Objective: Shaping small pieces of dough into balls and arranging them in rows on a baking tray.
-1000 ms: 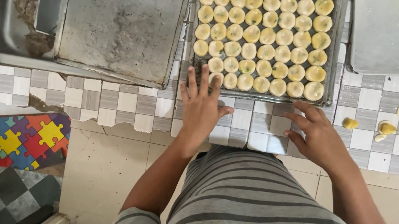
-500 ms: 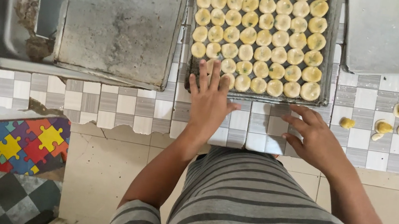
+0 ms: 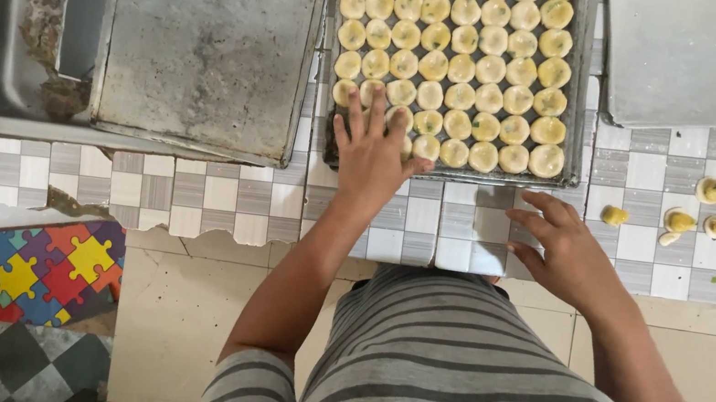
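Seen from above, the left hand (image 3: 371, 152) lay flat, fingers spread, on the baking tray (image 3: 581, 92) of pale dough rounds (image 3: 464, 63) at twelve o'clock. The right hand (image 3: 565, 249) rested open on the tiled surface (image 3: 211, 196), holding nothing, at two o'clock of the striped shirt (image 3: 454, 380).

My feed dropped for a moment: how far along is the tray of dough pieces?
Done: the tray holds full rows of dough pieces. In hand: the left hand lies flat over its near-left corner; the right hand rests empty on the tiled counter. Left: loose pieces on the counter's right side.
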